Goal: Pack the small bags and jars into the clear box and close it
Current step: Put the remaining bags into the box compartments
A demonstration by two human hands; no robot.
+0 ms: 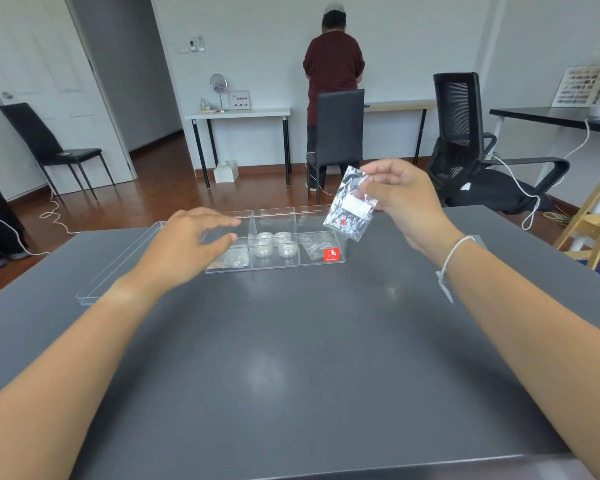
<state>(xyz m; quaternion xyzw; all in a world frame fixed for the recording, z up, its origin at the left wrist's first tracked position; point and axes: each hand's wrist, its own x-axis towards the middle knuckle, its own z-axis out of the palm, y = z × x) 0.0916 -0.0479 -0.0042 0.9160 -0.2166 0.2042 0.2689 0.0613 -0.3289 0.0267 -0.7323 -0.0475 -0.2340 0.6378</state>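
Note:
A clear three-compartment box [326, 263] with a red sticker stands at the far middle of the grey table. Its middle compartment holds several small round jars [274, 244]; small bags [238, 259] lie in the left compartment and another bag [312, 249] in the right one. My right hand [404, 202] pinches a small clear bag [350, 206] with a white label, held in the air above the box's right end. My left hand [191, 242] hovers with fingers spread over the box's left compartment, holding nothing. The box's clear lid [118, 265] lies on the table to the left.
The grey table [291, 358] stretches bare toward me. Beyond it stand black chairs [338, 133], a white desk [238, 116] and a person in a dark red top facing the wall. A wooden rack [593, 220] is at the right edge.

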